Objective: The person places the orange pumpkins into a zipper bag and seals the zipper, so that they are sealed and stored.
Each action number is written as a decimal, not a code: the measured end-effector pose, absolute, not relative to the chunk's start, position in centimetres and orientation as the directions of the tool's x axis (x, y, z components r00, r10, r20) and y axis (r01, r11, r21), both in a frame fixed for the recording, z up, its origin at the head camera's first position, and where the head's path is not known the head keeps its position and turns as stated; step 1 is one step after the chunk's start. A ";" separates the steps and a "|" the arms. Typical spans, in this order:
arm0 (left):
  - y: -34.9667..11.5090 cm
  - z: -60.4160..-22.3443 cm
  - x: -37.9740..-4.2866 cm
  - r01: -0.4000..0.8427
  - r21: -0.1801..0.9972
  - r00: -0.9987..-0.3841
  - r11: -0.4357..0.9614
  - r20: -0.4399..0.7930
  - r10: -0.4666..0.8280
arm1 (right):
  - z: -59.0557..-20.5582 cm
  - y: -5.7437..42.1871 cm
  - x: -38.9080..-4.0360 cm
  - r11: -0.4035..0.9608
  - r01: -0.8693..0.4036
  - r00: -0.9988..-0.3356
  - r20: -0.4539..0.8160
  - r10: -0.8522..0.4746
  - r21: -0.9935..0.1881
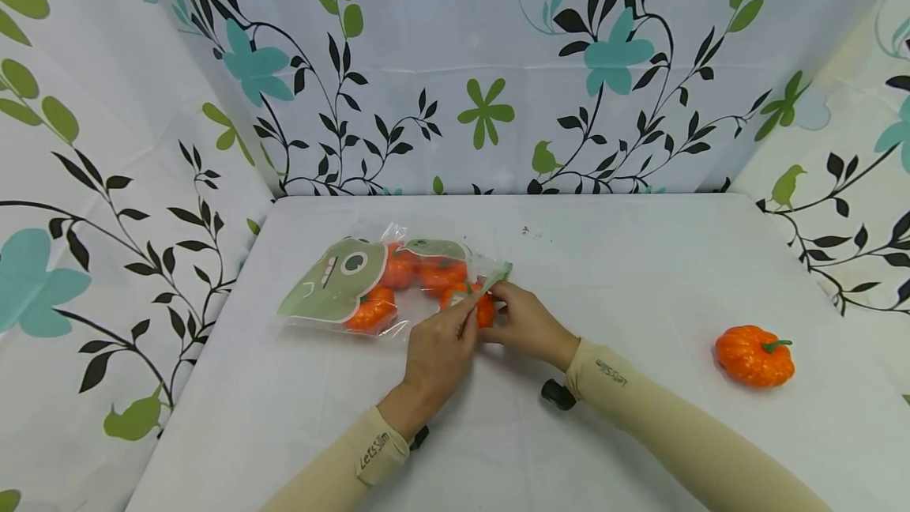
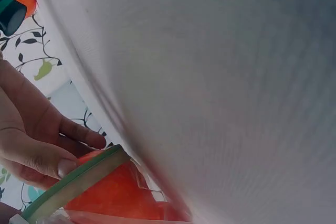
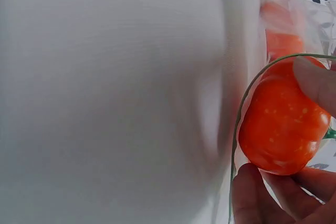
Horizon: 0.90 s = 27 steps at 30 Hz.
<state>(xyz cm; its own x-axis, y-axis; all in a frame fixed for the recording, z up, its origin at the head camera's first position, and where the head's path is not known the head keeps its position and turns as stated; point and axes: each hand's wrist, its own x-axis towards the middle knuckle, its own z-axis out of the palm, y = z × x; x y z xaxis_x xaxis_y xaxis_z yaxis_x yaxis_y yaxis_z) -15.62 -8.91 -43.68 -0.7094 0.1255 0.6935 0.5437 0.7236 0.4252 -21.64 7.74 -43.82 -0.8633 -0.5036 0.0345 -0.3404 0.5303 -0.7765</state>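
Note:
A clear plastic bag [image 1: 319,281] with a green cartoon animal face lies on the table, several small orange pumpkins [image 1: 373,309] inside it. My left hand [image 1: 442,350] pinches the green edge of the bag's mouth, at the bag's right end. Inside that mouth, my right hand [image 1: 524,324] holds another small pumpkin [image 3: 283,121], its fingers against the orange skin. From the left wrist, this pumpkin shows partly behind the green bag edge [image 2: 79,182]. One more pumpkin [image 1: 753,356] with a green stem sits apart on the right side of the table.
The white table [image 1: 640,259] is bordered by leaf-patterned curtains [image 1: 441,62] at the back and both sides. Near the wrists, dark wrist devices [image 1: 558,394] show beside the beige sleeves [image 1: 661,409].

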 end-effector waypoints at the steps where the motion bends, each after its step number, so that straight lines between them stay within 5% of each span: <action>1: -8.9 -43.7 -15.6 0.545 0.429 -0.710 0.720 0.693 0.125 | -43.9 7.7 -21.7 0.523 -0.330 -0.864 0.027 -0.503 -0.786; 11: -8.7 -43.6 -15.7 0.544 0.418 -0.711 0.727 0.690 0.135 | -44.6 8.8 -22.0 0.407 -0.128 -0.914 -0.052 -0.402 -0.904; 18: -8.6 -43.7 -15.8 0.556 0.411 -0.698 0.722 0.703 0.137 | -44.6 8.7 -21.7 0.459 -0.184 -0.925 -0.004 -0.380 -0.869; 27: -8.5 -43.9 -15.9 0.563 0.410 -0.692 0.718 0.709 0.138 | -44.4 8.1 -21.7 0.303 -0.204 -0.854 0.018 -0.520 -0.931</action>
<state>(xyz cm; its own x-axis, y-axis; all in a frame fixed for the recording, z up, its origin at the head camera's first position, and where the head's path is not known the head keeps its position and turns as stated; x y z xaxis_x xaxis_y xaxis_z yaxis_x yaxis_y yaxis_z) -15.88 -8.50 -43.87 -0.6917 0.1377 0.7090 0.5627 0.7181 0.4095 -21.73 8.14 -44.38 -0.8543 -0.5195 0.0185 -0.2045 0.3031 -0.9308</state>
